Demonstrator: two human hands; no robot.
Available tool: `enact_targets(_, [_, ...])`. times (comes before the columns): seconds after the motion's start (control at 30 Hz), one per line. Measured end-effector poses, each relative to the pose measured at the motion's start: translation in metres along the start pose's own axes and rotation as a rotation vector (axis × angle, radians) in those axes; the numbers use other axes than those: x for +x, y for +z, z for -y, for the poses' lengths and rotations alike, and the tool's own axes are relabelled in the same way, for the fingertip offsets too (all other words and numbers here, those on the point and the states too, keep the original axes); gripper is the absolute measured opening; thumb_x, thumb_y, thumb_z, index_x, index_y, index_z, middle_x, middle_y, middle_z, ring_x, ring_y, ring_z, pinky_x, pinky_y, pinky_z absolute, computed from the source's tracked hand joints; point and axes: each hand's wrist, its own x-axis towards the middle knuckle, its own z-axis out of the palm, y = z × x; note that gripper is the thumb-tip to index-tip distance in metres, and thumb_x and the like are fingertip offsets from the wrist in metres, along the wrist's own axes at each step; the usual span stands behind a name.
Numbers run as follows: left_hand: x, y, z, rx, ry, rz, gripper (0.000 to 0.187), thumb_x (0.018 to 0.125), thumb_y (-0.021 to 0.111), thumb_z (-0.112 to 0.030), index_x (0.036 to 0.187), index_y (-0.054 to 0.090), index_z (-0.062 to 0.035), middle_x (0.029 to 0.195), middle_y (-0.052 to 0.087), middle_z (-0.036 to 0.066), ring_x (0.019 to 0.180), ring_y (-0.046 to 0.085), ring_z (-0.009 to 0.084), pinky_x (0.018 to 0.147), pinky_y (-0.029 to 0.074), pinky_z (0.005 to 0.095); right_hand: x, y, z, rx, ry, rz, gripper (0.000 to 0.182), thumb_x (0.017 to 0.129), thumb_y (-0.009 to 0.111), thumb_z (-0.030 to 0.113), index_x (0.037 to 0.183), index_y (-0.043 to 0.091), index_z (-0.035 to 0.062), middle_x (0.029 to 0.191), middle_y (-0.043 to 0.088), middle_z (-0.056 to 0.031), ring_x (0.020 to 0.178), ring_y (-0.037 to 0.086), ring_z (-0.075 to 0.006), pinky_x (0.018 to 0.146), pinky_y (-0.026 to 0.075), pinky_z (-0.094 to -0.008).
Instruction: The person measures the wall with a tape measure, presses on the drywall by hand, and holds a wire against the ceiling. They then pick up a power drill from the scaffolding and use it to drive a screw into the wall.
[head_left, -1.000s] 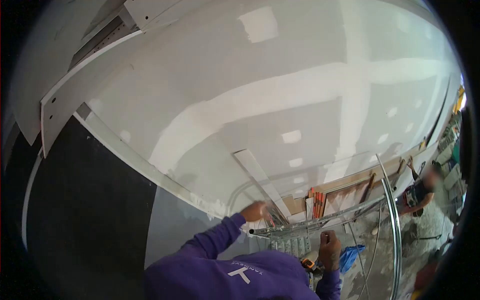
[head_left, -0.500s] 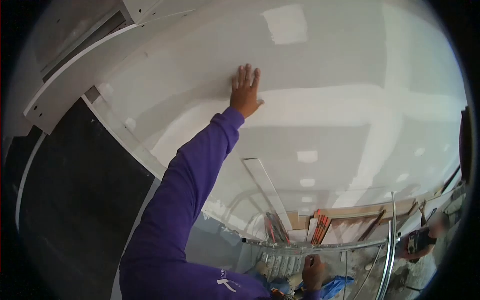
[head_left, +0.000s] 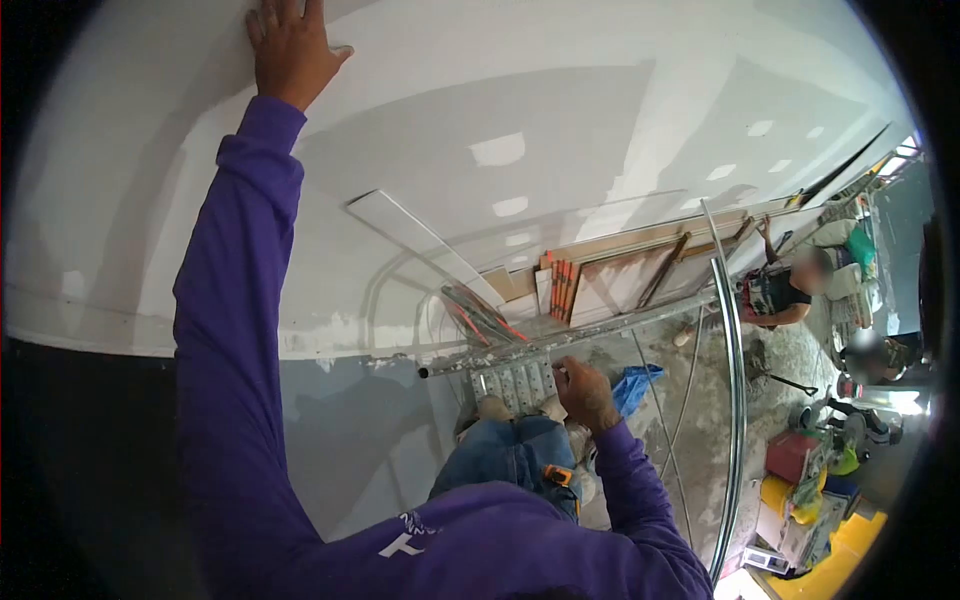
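Observation:
My left hand is raised against the drywall, fingers apart and palm toward the board; the fingertips run out at the top edge. Pale bands and patches of joint compound mark the grey board. Lower down, my right hand is closed, thumb and fingers drawn together; whatever it may hold is too small to make out. It is just beside the metal scaffold rail, above the perforated platform where my feet stand. A yellow tape measure hangs at my waist.
An upright shiny metal pole rises to my right. Board offcuts and orange-tipped strips lean along the wall's base. A co-worker is on the floor below, another person beyond. A blue bag lies below.
The view has swung down and right, showing more of the floor, my legs and the people. My left hand appears farther up and left, still on the board. My right arm shows more fully.

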Motion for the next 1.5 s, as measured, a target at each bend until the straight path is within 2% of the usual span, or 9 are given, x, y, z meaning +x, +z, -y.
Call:
enact_targets(0.1, [-0.014,-0.019,0.002,-0.464,-0.071,0.184,0.108,0.077,0.08,-0.038,0.157,0.009,-0.0256,0.161,0.004,0.022,0.149,0.005,0.0407,0.121,0.015,0.0513,0.01,0.02,-0.031,-0.128,-0.032,0.001,0.014,0.091,0.056,0.021,0.094,0.061,0.0083,0.082,0.066,-0.0182,0.076,0.064,-0.0402,0.067,0.05,-0.0496])
enact_targets(0.2, [-0.113,0.007,-0.047,-0.817,-0.02,0.008,0.088,0.076,0.077,-0.034,0.148,0.034,-0.0087,0.148,0.037,0.025,0.135,0.038,0.0417,0.11,0.032,0.0512,0.039,0.072,-0.095,-0.367,-0.124,0.086,0.013,0.088,0.053,0.018,0.091,0.062,0.0094,0.085,0.065,-0.0155,0.082,0.064,-0.0366,0.074,0.05,-0.0491])
enact_targets(0.5, [-0.567,0.031,-0.268,-1.258,-0.146,1.505,0.075,0.081,0.071,-0.038,0.14,0.045,-0.0009,0.146,0.039,0.027,0.137,0.037,0.0385,0.114,0.028,0.0483,0.164,0.233,-0.336,-0.571,-0.007,0.415,0.032,0.084,0.061,0.021,0.115,0.063,0.0097,0.095,0.069,-0.0139,0.094,0.067,-0.0306,0.087,0.046,-0.0574])
enact_targets(0.73, [-0.649,0.047,-0.313,-1.215,-0.162,1.541,0.072,0.081,0.069,-0.042,0.136,0.048,-0.0005,0.142,0.043,0.027,0.133,0.04,0.0383,0.112,0.03,0.0476,0.182,0.29,-0.42,-0.551,-0.411,0.045,0.04,0.089,0.057,0.031,0.11,0.06,-0.0025,0.089,0.069,-0.0211,0.071,0.067,-0.0386,0.063,0.056,-0.0485])
enact_targets(0.93, [-0.68,0.052,-0.341,-1.179,-0.151,1.516,0.071,0.082,0.067,-0.046,0.133,0.05,-0.0003,0.139,0.046,0.026,0.129,0.043,0.0381,0.11,0.033,0.047,0.172,0.255,-0.374,-0.755,-0.29,0.295,0.055,0.087,0.056,0.031,0.131,0.053,-0.0016,0.144,0.046,-0.0253,0.14,0.033,-0.0435,0.101,0.026,-0.0769])
enact_targets(1.17, [-0.713,0.055,-0.368,-1.165,-0.124,1.51,0.07,0.083,0.064,-0.05,0.13,0.053,0.0001,0.135,0.049,0.026,0.126,0.047,0.0379,0.107,0.035,0.0464,0.221,0.342,-0.486,-0.582,-0.441,-0.122,0.042,0.088,0.056,0.042,0.115,0.064,0.0098,0.139,0.049,-0.0229,0.13,0.042,-0.0442,0.105,0.029,-0.0658])
enact_targets(1.27, [-0.726,0.055,-0.374,-1.156,-0.097,1.518,0.07,0.083,0.063,-0.051,0.129,0.054,0.0002,0.133,0.051,0.026,0.124,0.049,0.0378,0.106,0.037,0.0461,0.21,0.343,-0.465,-1.371,-0.36,-0.657,0.039,0.086,0.057,0.041,0.112,0.066,0.0133,0.144,0.044,-0.0215,0.133,0.037,-0.0454,0.108,0.023,-0.0653])
enact_targets(1.33, [-0.736,0.055,-0.377,-1.161,-0.08,1.517,0.07,0.083,0.063,-0.053,0.128,0.055,0.0003,0.132,0.052,0.026,0.123,0.05,0.0377,0.106,0.037,0.0459,0.23,0.352,-0.486,-0.683,-0.468,-0.377,0.039,0.084,0.057,0.04,0.112,0.068,0.0148,0.147,0.042,-0.0206,0.135,0.037,-0.0434,0.108,0.025,-0.0625])
enact_targets(1.5, [-0.758,0.053,-0.382,-1.174,-0.034,1.519,0.07,0.083,0.061,-0.055,0.126,0.057,0.0005,0.129,0.054,0.025,0.12,0.052,0.0376,0.104,0.039,0.0454,0.258,0.346,-0.479,-0.891,-0.494,-0.068,0.038,0.082,0.06,0.037,0.109,0.068,0.0128,0.133,0.048,-0.0172,0.124,0.045,-0.0328,0.098,0.036,-0.0579])
